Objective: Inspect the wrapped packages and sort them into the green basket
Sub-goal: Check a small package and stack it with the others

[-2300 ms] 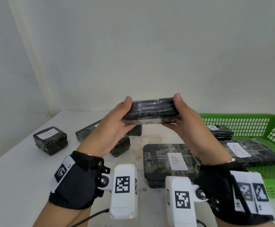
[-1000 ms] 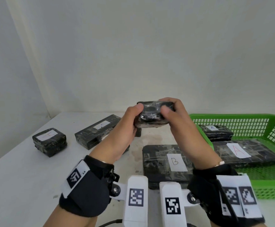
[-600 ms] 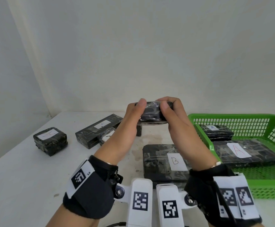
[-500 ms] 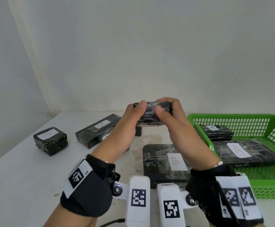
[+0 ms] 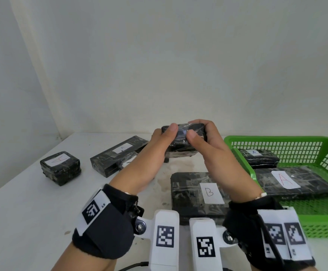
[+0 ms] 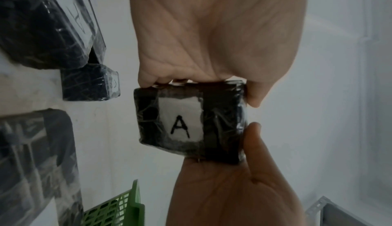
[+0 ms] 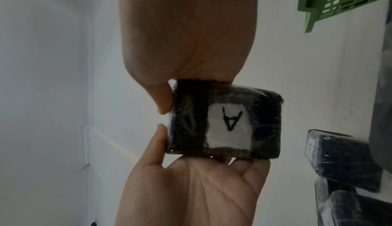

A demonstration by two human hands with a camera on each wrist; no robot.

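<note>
Above the surface, left of the green basket: small wrapped package clamped by fingers of left hand and right hand. Inspecting; "A" label underneath. Next, probably, into basket.

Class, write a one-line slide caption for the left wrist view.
Both hands, left hand and right hand, hold a black wrapped package, label "A" facing the camera.

You held the small package above the table, left of the basket. Two packages lay in the basket; the B package lay just left of it.
</note>
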